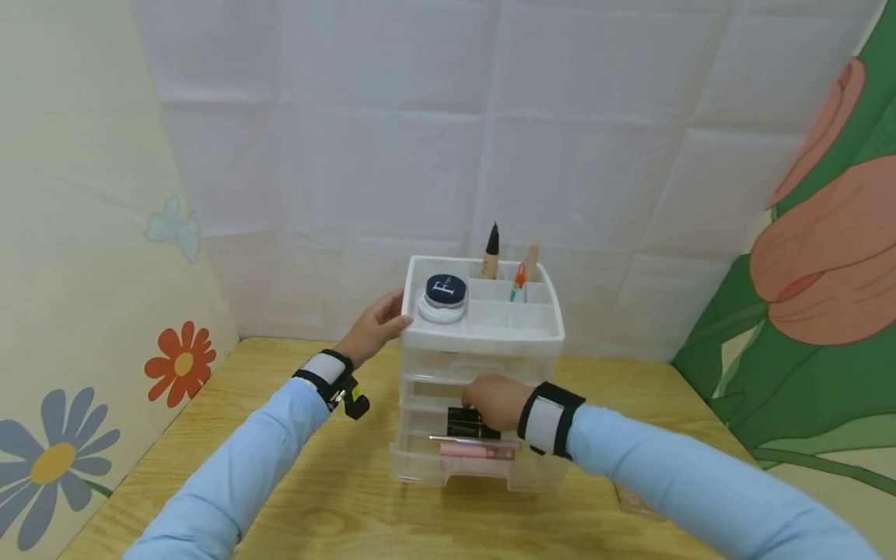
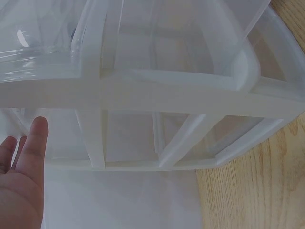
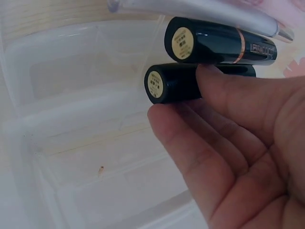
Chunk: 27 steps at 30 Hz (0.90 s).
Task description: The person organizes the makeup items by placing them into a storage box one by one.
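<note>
A white plastic drawer organizer (image 1: pixel 483 342) with clear drawers stands on the table. My left hand (image 1: pixel 378 327) rests against its left side near the top, the fingers fairly straight in the left wrist view. The lowest drawer (image 1: pixel 413 463) is pulled out toward me. Over it my right hand (image 3: pixel 224 138) pinches a black lipstick (image 3: pixel 176 86) between thumb and fingers. A second black lipstick (image 3: pixel 214 43) with a gold band lies alongside it. Next to them are a slim silver-tipped stick (image 3: pixel 205 14) and a pink tube (image 1: pixel 472 450).
On the organizer's top are a round compact with a dark lid (image 1: pixel 446 289), a black-tipped pen (image 1: pixel 491 253) and an orange-tipped stick (image 1: pixel 519 280). A flat pinkish item (image 1: pixel 635 502) lies on the wooden table (image 1: pixel 336 498), partly under my right sleeve.
</note>
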Tool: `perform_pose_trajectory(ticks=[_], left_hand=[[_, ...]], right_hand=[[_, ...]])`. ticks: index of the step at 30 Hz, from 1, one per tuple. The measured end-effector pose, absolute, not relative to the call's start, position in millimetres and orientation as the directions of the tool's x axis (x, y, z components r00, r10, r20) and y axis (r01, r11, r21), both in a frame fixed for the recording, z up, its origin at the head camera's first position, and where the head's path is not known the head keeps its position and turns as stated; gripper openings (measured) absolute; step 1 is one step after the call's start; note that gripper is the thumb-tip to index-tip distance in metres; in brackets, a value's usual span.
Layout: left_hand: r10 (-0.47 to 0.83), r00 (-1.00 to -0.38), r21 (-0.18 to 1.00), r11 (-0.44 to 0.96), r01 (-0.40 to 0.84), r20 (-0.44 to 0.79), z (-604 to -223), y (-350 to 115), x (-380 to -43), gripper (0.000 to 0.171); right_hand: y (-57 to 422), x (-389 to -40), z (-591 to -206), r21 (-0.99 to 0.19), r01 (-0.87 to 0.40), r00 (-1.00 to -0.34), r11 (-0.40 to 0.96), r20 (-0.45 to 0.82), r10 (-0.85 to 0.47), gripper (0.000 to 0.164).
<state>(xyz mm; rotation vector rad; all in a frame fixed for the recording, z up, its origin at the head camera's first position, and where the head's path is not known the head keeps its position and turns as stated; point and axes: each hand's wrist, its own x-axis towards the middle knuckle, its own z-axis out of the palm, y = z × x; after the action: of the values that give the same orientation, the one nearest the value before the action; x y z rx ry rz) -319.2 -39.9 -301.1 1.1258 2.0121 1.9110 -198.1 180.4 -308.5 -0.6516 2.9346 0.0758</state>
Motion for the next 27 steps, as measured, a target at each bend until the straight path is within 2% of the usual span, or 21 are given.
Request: perform_pose_trajectory(ticks=[6, 13, 22, 27], left_hand=[[0.593, -0.713, 0.909, -0.083, 0.409, 0.375, -301.0, -39.8, -317.2, 0.063], [0.593, -0.713, 0.908, -0.082, 0.41, 0.376, -299.5, -40.1, -316.0, 0.062], [0.584, -0.727, 0.912, -0.063, 0.405, 0.363, -297.9, -41.4, -317.3, 0.06], [0.585, -0.723, 0.911, -0.073, 0.405, 0.368, -298.1, -41.6, -318.1, 0.06]], right_hand=[[179.6, -191.2, -304.5, 0.009, -0.409, -0.905, 0.913, -0.133, -0.404, 0.028], [179.5, -182.9, -290.5, -0.014, -0.457, -0.885, 0.889, -0.098, -0.456, 0.03], [178.1, -155.3, -256.7, -0.063, -0.506, -0.859, 0.86, -0.046, -0.509, 0.035], [182.3, -138.2, -246.0, -0.048, -0.526, -0.851, 0.849, 0.029, -0.525, 0.036]])
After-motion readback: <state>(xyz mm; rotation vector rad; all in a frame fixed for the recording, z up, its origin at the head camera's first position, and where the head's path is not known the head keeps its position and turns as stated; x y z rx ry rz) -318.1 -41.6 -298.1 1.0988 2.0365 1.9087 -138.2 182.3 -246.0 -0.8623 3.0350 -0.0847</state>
